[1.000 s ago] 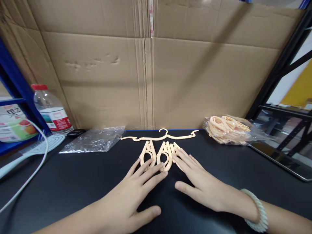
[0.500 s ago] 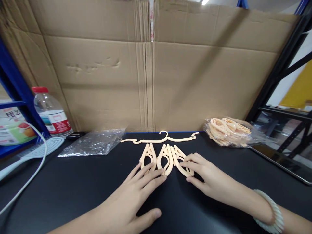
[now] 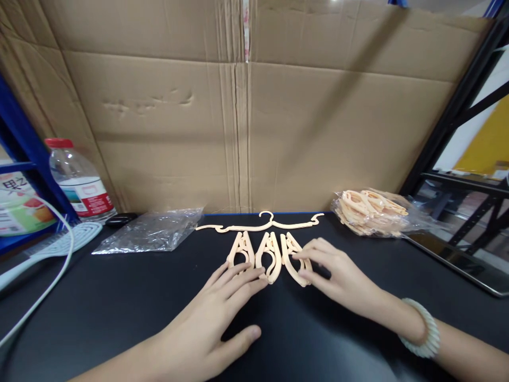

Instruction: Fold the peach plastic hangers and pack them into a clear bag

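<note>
Three cream plastic folding hangers lie folded side by side on the black table. Fingers outstretched, my left hand rests its tips on the lower ends of the left folded hanger and the middle folded hanger. Its thumb is spread away over the table. My right hand has thumb and fingers closed on the right side of the right folded hanger, partly covering it. Behind them lies an unfolded hanger, arms spread and hook toward the cardboard.
A clear bag of folded hangers lies at the back right beside a dark tablet. To the left are a flat plastic bag, a bottle, a hairbrush and a white cable. Cardboard walls the back.
My right hand has shifted slightly left, and the right folded hanger now stands straighter, with its top closer to upright. My left hand stays about where it was.
</note>
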Demonstrator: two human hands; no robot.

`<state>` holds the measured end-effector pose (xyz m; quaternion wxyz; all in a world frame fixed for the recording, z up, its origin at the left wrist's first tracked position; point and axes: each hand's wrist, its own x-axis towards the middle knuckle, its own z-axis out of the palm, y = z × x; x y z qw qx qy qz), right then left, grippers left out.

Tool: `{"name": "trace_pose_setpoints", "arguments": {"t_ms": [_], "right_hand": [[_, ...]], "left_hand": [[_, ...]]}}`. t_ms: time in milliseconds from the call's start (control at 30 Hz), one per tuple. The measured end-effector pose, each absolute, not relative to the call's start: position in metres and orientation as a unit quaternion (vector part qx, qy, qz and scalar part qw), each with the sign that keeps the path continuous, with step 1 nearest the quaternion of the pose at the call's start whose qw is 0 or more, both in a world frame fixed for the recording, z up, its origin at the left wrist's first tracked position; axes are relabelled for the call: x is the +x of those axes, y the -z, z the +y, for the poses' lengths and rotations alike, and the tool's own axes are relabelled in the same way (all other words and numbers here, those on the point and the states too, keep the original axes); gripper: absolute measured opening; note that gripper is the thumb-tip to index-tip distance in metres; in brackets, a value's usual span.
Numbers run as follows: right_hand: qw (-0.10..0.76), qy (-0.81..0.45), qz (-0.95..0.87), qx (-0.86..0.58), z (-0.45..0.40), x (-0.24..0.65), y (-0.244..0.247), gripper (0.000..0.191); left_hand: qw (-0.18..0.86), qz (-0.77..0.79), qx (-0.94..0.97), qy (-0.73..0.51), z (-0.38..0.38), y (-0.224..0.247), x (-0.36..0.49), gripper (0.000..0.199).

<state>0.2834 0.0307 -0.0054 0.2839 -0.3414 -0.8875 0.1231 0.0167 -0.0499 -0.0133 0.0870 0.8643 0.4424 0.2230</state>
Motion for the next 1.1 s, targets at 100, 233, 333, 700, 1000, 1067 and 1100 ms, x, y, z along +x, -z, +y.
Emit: {"name": "trace_pose_setpoints", "arguments": {"t_ms": [100,233,333,700,1000,1067,1100], "right_hand": [[0.341,-0.067,-0.862,-0.368,0.059,0.297,0.006,0.023],[0.356,-0.011,-0.853,-0.382,0.103,0.318,0.023,0.031],[0.290,-0.010,-0.873,-0.391,0.118,0.326,0.036,0.044],[0.173,-0.059,-0.891,-0.415,0.121,0.328,0.041,0.062],[0.237,-0.012,-0.888,-0.395,0.127,0.328,0.045,0.048],[0.259,0.002,-0.888,-0.380,0.130,0.327,0.044,0.041],[0.266,0.005,-0.887,-0.377,0.132,0.327,0.044,0.038]], "left_hand": [[0.063,0.438,0.858,-0.262,-0.044,0.011,0.013,0.044],[0.056,0.448,0.835,-0.313,-0.037,0.013,0.009,0.036],[0.051,0.442,0.837,-0.319,-0.037,0.014,0.009,0.035],[0.060,0.369,0.887,-0.270,-0.039,0.006,0.010,0.031],[0.040,0.331,0.910,-0.247,-0.041,0.007,0.009,0.033],[0.036,0.329,0.911,-0.247,-0.040,0.008,0.010,0.033],[0.034,0.328,0.911,-0.247,-0.040,0.008,0.010,0.033]]}}
